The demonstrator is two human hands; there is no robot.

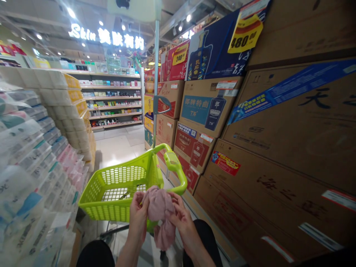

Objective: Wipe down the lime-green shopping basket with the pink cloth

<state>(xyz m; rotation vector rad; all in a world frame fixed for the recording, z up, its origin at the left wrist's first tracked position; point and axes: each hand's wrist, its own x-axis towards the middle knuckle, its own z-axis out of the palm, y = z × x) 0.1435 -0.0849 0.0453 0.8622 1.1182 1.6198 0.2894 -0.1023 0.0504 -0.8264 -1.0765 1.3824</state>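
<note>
A crumpled pink cloth (160,207) hangs between my two hands, its lower end drooping toward the floor. My left hand (138,209) pinches its left edge, and my right hand (179,213) grips the right side with bent fingers. Right behind the cloth stands a lime-green shopping cart (116,172) with a perforated basket. The cart's curved handle (182,176) rises just beyond my right hand. Part of the cart's near side is hidden by the cloth and my hands.
Stacked cardboard liquor boxes (194,107) line the right side. Plastic-wrapped tissue packs (33,159) pile up at the left. A pole (156,74) rises by the cart. Lit shelves (114,100) of small goods stand beyond the tiled aisle (111,148).
</note>
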